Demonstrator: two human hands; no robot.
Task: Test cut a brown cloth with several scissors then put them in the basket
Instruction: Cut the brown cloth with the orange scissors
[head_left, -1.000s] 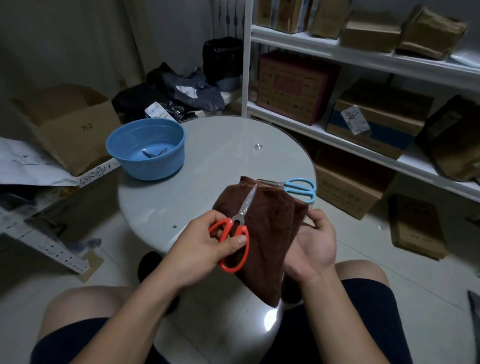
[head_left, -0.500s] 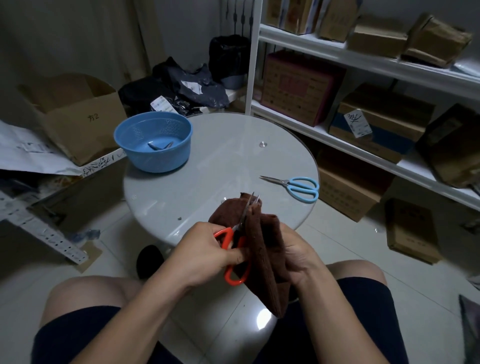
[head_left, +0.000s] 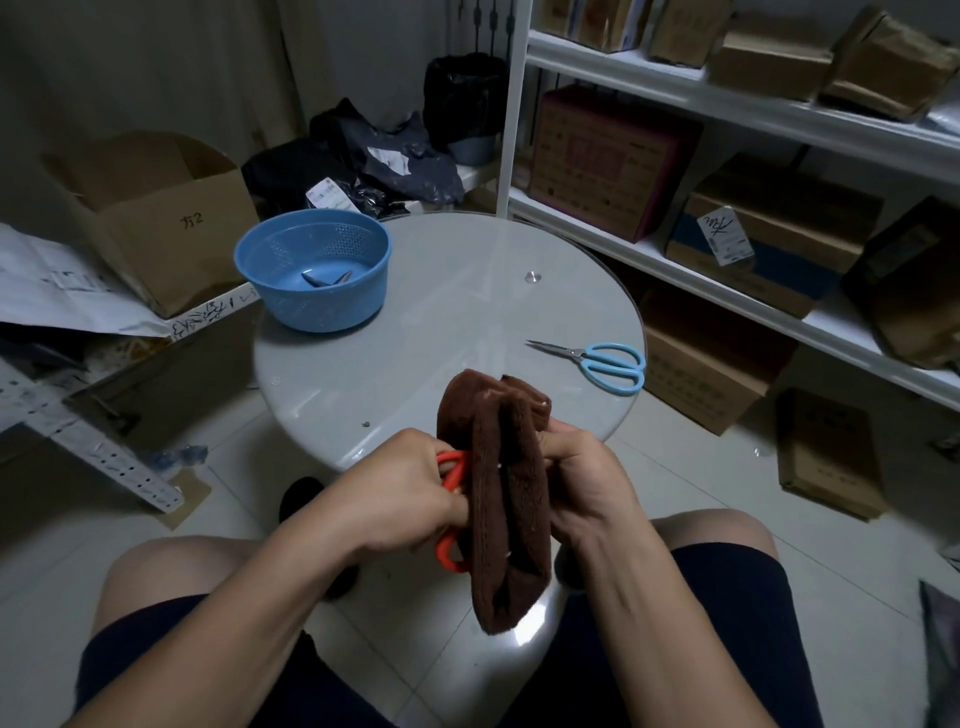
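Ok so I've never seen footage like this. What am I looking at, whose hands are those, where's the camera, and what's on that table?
There is no machine here. A person works with bare hands, and the single camera sits on their head looking forward and down, so you see their own arms and knees.

The left hand grips orange-handled scissors. Their blades are hidden behind a folded brown cloth, which the right hand holds up over the near edge of the round glass table.

On the table, blue-handled scissors lie to the right. A blue basket stands at the far left with a metal item inside, probably scissors. Stocked shelves stand behind.
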